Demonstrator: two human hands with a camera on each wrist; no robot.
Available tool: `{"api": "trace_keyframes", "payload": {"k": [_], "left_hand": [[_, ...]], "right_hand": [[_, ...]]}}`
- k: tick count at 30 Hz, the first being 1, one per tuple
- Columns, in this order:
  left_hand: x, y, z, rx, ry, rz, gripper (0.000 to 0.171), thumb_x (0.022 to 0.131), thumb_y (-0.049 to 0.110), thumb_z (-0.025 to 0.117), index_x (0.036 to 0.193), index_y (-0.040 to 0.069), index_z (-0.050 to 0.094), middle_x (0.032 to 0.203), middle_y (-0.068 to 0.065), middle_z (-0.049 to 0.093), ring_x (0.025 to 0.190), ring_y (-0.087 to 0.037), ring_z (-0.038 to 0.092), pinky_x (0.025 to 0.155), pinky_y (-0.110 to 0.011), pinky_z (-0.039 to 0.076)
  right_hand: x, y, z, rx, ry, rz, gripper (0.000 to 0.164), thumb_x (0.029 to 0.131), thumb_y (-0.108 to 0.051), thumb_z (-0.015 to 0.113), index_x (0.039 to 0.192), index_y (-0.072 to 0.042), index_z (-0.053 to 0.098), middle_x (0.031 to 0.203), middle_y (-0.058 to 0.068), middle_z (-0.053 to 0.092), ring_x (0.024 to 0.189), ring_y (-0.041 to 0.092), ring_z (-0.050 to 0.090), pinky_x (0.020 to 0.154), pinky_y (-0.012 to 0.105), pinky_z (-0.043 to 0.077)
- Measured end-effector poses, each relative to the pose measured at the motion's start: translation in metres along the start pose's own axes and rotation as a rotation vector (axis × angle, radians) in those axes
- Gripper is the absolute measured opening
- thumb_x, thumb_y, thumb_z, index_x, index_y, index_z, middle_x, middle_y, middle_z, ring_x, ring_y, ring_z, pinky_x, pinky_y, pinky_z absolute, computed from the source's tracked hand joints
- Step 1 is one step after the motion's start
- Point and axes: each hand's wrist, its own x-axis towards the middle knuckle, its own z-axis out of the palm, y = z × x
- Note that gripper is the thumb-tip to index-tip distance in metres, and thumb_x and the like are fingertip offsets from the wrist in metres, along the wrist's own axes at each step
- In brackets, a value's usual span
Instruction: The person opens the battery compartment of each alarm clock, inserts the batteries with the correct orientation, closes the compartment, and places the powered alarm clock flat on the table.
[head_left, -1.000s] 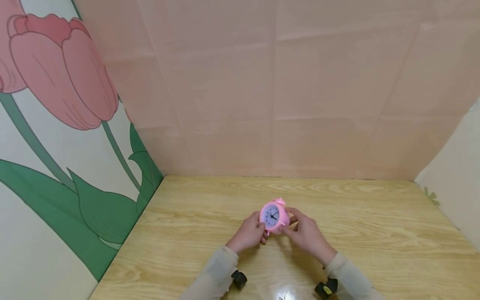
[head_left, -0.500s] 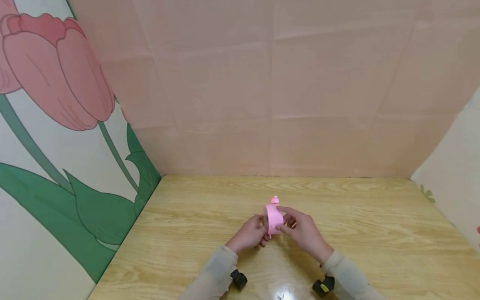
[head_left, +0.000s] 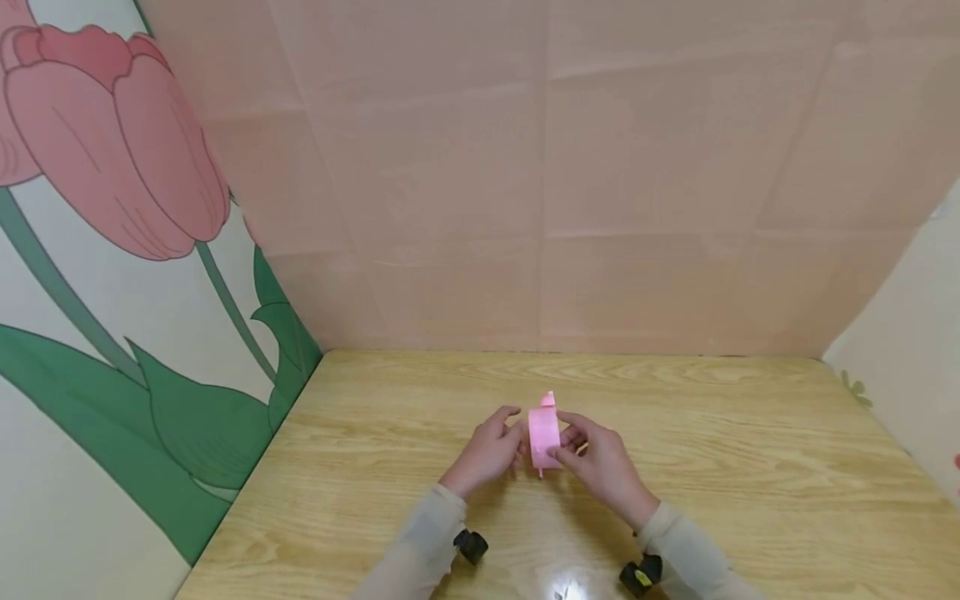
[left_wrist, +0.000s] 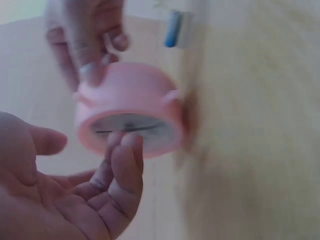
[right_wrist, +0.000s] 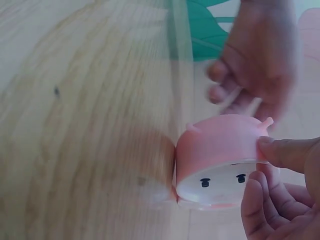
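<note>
Pink clock [head_left: 543,437] mid-counter [head_left: 375,425], edge-on to head view, long axis running near-far: bell [head_left: 548,400] away from person, feet [right_wrist: 268,121] toward. Dial [left_wrist: 157,131] faces left hand [head_left: 486,454], released, just beside; right hand [head_left: 606,471] pinches rim, back-side.

The left hand [left_wrist: 75,195] partly covers the blurred dial [left_wrist: 161,131] of the pink clock [left_wrist: 130,87]. The right wrist view's edge cuts off the right hand [right_wrist: 290,202]. A blue object [left_wrist: 173,30] is too blurred to identify
</note>
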Motion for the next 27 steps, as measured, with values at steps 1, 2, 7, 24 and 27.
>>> {"api": "trace_keyframes", "payload": {"k": [1,2,7,24,27], "left_hand": [[-0.001,0.003,-0.003,-0.002,-0.001,0.009,0.05,0.107,0.034,0.046,0.149,0.007,0.043,0.087,-0.013,0.066,0.072,-0.033,0.066,0.054,-0.029,0.055],[-0.001,0.007,-0.005,-0.005,-0.006,0.017,0.051,0.106,0.037,0.047,0.149,0.01,0.043,0.088,-0.012,0.065,0.074,-0.035,0.067,0.055,-0.03,0.056],[-0.005,0.015,-0.011,0.056,-0.033,0.054,0.052,0.105,0.044,0.047,0.148,0.014,0.047,0.089,-0.007,0.065,0.077,-0.03,0.065,0.056,-0.03,0.054],[-0.01,-0.007,-0.009,-0.01,0.0,-0.077,0.04,0.1,0.026,0.051,0.136,0.007,0.055,0.072,-0.015,0.066,0.052,-0.02,0.062,0.049,-0.037,0.061],[-0.011,-0.007,-0.008,-0.055,0.005,-0.11,0.04,0.098,0.02,0.05,0.135,0.005,0.055,0.075,-0.014,0.064,0.053,-0.019,0.064,0.052,-0.038,0.063]], "right_hand": [[0.0,-0.001,0.001,-0.003,0.004,0.009,0.052,0.083,-0.005,0.081,0.131,0.0,0.062,0.082,-0.003,0.066,0.073,0.01,0.06,0.062,0.021,0.056],[0.0,-0.002,0.002,-0.008,0.006,0.013,0.051,0.083,-0.006,0.081,0.13,-0.001,0.063,0.082,-0.003,0.066,0.073,0.01,0.06,0.062,0.021,0.056],[-0.002,-0.01,0.006,-0.03,0.027,-0.033,0.044,0.082,-0.009,0.083,0.123,-0.002,0.069,0.082,-0.005,0.067,0.072,0.01,0.059,0.059,0.02,0.054],[-0.005,-0.019,0.022,-0.144,0.059,-0.213,0.012,0.08,-0.007,0.082,0.09,-0.012,0.077,0.08,-0.005,0.07,0.065,0.006,0.056,0.051,0.021,0.05],[-0.004,-0.012,0.018,-0.212,0.053,-0.214,0.011,0.079,-0.009,0.083,0.089,-0.011,0.078,0.093,0.003,0.073,0.084,0.019,0.065,0.073,0.035,0.06]]}}
